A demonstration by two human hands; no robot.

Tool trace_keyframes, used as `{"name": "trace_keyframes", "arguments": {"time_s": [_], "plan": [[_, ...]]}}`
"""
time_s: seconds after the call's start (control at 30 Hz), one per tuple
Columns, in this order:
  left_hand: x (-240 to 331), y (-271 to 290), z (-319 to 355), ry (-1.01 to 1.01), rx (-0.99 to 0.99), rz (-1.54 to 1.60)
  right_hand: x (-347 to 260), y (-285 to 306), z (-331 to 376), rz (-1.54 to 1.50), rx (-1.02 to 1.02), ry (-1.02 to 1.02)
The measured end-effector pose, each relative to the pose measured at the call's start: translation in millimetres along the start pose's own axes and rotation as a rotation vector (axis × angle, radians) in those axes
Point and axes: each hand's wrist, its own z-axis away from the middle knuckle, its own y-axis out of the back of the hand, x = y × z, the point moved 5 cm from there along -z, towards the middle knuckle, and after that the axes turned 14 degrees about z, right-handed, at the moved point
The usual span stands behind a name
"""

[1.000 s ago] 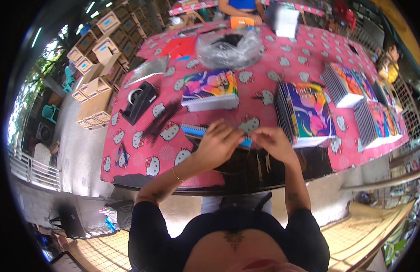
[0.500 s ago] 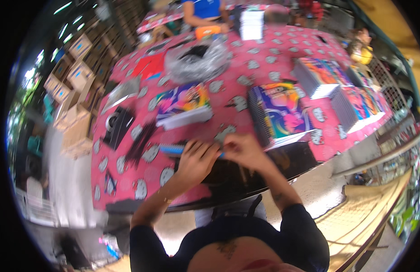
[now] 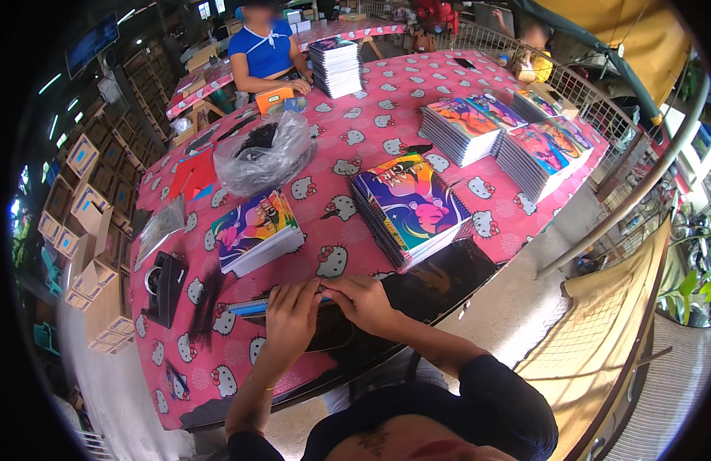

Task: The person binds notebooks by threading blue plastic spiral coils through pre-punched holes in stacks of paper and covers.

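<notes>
Near the front edge of the table, my left hand [image 3: 292, 311] is closed over a thin notebook [image 3: 248, 307], its fingers bent across the edge. Only a strip of the notebook shows, with a blue band and a pale, ridged edge. My right hand [image 3: 361, 303] meets the left at the notebook's other end, thumb and fingers pinched together there. The fingers hide what exactly is pinched. To the left lie several loose black binding coils [image 3: 206, 311]. Beyond my hands sit a stack of colourful notebooks [image 3: 257, 230] and a taller spiral-bound stack [image 3: 409, 207].
A black tape dispenser [image 3: 167, 288] stands at the left. Farther back are a clear plastic bag [image 3: 267, 157] with black contents and red sheets [image 3: 193, 175]. More notebook stacks [image 3: 463, 131] fill the right. A person in blue [image 3: 263, 54] sits across the table.
The view has shifted and sharpened, so the table's things appear lower and farther left. Both my hands stay together at the notebook, the right now closer to the left.
</notes>
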Motion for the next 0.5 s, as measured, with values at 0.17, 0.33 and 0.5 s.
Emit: {"name": "trace_keyframes", "arguments": {"time_s": [0.17, 0.33, 0.5], "plan": [[-7, 30, -3, 0.119, -0.268, -0.009, -13, 48, -10, 0.141, 0.093, 0.118], [13, 95, -55, -0.030, 0.235, 0.132, 82, 157, 3, 0.411, 0.509, -0.315], [38, 70, -117, -0.621, 0.519, 0.266, 161, 161, 11, 0.264, 0.375, -0.539]]}}
